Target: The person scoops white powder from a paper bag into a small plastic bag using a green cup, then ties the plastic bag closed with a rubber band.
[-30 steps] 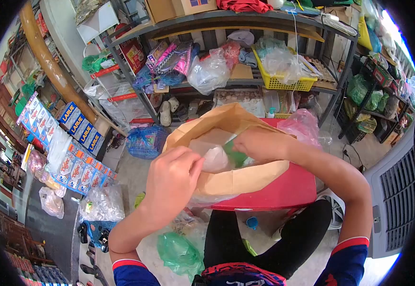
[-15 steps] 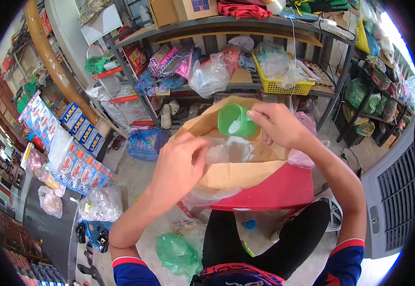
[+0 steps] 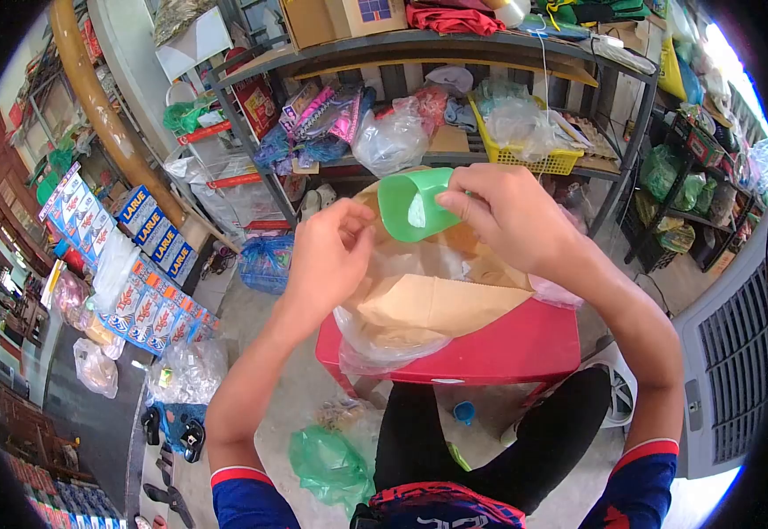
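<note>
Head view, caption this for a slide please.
Right hand holds a green cup with white contents over an open brown paper bag, left hand nearby.

Crowded metal shelving [image 3: 349, 44] ahead of me
Pale floor [image 3: 247, 322] spreads below — a red table [image 3: 472, 353] stands before me, a brown post [image 3: 106, 115] rises at my left, bright light [image 3: 726, 48] glares at far right.

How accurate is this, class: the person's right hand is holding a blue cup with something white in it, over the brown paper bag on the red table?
One detail is wrong: the cup is green, not blue, as the head view shows. The right hand does hold it, with something white inside, over the brown paper bag on the red table.
</note>
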